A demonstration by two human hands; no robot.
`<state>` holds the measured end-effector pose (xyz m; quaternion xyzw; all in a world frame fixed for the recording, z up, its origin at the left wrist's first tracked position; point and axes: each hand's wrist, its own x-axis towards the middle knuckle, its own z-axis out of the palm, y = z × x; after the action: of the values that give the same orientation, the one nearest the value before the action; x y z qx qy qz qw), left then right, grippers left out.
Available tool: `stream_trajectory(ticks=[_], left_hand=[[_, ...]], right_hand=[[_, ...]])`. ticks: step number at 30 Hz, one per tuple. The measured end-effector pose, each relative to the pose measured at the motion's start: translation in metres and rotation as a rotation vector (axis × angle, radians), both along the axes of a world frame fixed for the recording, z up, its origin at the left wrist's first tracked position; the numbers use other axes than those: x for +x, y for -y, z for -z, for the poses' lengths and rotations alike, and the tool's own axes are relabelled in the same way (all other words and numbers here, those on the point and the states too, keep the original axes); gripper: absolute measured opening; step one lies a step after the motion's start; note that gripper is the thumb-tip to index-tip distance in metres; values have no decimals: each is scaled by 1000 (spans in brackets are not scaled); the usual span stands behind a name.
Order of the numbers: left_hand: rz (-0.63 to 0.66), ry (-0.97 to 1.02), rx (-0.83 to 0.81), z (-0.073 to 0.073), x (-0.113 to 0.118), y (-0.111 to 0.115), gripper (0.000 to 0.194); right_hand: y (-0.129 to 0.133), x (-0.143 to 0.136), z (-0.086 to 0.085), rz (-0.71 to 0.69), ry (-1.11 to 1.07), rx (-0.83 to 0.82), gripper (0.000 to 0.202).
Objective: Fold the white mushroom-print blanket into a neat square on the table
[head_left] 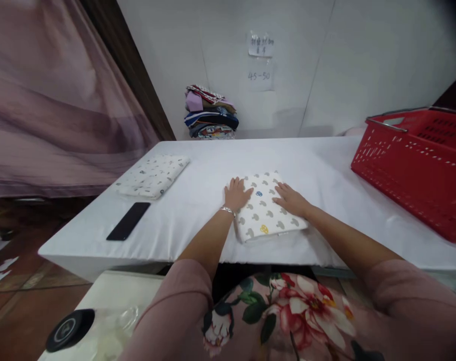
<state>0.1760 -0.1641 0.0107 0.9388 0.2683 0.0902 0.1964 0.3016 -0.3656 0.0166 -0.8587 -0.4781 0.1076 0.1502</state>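
Observation:
In front of me on the white-covered table lies a folded white cloth printed with grey mushroom-like shapes, plus one blue and one yellow figure. My left hand rests on its left edge, fingers spread, a silvery bracelet at the wrist. On the right side, my right hand lies flat on the same cloth with its fingers stretched out. Neither hand grips anything. Further left is a second folded white cloth with small dark prints, apart from both hands.
A black phone lies near the left front of the table. At the right stands a red perforated basket with a metal handle. Folded clothes are piled by the back wall. A round black object sits on a lower pale surface.

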Motion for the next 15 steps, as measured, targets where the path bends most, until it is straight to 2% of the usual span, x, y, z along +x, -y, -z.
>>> stream_trajectory(ticks=[3,6,8,11,13,15], left_hand=[[-17,99,-7,-1,-6,3,58],[-143,239,-63,-3,-20,7,58],[-249,263,-195,-4,-33,8,61],[-382,243,-467,-2,-49,7,66],[-435,247,-589,1,-55,6,66],[-442,252,-641,4,-57,7,64]], right_hand=[[8,1,-2,75,-135,65,60],[22,4,-7,253,-303,166,58],[34,6,-8,363,-406,211,60],[49,7,-6,437,-524,241,62],[53,9,-6,475,-586,227,64],[54,13,-8,508,-661,177,63]])
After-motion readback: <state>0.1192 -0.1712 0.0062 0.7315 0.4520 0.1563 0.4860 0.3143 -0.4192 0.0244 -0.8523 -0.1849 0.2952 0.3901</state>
